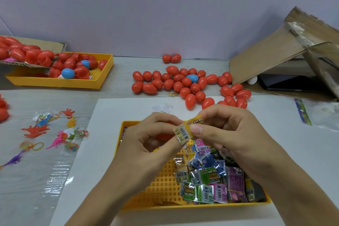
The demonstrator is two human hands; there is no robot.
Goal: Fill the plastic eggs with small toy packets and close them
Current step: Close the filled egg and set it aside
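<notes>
A small yellow toy packet [185, 130] with a barcode is pinched between both hands above the near yellow tray [161, 187]. My left hand [152, 137] curls around a red egg piece [164, 136], mostly hidden in the palm, while its fingertips hold the packet's lower end. My right hand [225, 130] pinches the packet's upper end. Several colourful packets [207, 176] lie heaped in the tray's right half. Several closed red eggs [185, 84], with one blue-and-red egg [191, 78] among them, lie on the table beyond.
A second yellow tray [102, 71] at far left holds open red egg halves and blue halves, under a tipped cardboard box [33, 44]. Loose rubber dinosaur toys [55, 134] lie on clear plastic at left. An open cardboard box [275, 58] stands at right.
</notes>
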